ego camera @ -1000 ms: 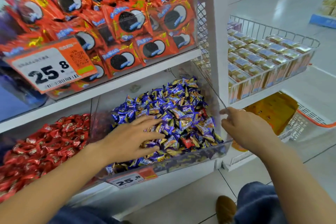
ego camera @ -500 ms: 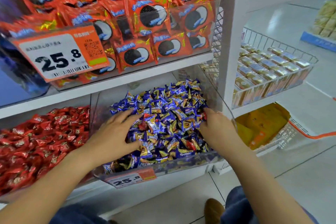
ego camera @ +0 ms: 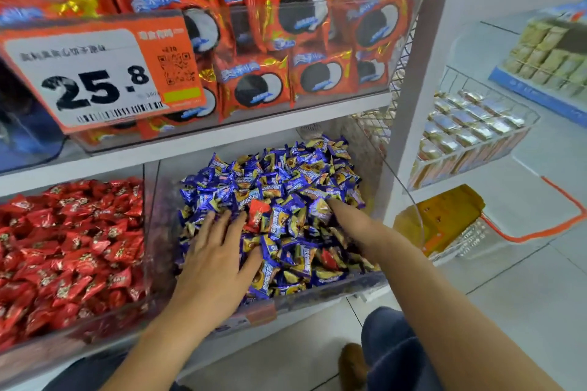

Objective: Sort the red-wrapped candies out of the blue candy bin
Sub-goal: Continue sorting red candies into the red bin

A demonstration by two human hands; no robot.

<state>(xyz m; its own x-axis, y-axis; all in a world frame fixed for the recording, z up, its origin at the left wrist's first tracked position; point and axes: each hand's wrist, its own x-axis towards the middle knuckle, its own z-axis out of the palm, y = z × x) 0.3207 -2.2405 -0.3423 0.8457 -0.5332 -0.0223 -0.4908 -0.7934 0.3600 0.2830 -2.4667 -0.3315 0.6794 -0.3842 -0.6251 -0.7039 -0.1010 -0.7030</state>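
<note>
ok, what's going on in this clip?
A person is crouched at a shop shelf with both hands in the clear plastic bin of blue-wrapped candies. The left hand lies flat on the pile, fingers spread. The right hand reaches in with a finger extended. One red-wrapped candy sits on top between the hands, not yet held; another red one shows lower down. The neighbouring clear bin of red-wrapped candies is to the left.

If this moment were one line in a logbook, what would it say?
left hand: flat on blue candies | right hand: fingers dug into pile | red candy: exposed between hands, not held | blue bin: sorting unfinished
</note>
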